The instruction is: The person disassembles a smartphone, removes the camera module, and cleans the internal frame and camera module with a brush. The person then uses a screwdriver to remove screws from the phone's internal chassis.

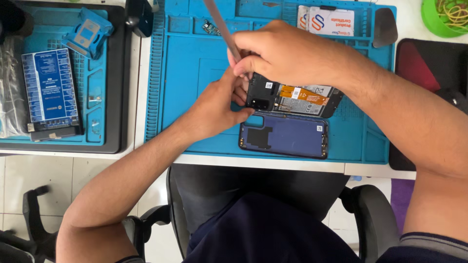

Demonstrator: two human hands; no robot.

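Note:
An opened phone (297, 100) lies on the blue work mat (195, 73), its back removed, showing a battery with an orange flex strip. My left hand (219, 107) grips the phone's camera end from the left. My right hand (282, 53) hovers above that same end, fingers pinched on a thin grey tool (222, 27) whose tip is hidden behind my fingers. The detached dark-blue back cover (285, 136) lies inside-up just in front of the phone.
A black tray (119, 97) at left holds a blue mat, a blue printed board (51, 90) and a small blue fixture (87, 31). White cards (329, 22) lie at the mat's back. A green bowl of rubber bands (446, 17) stands at back right, a dark pad (429, 63) on the right.

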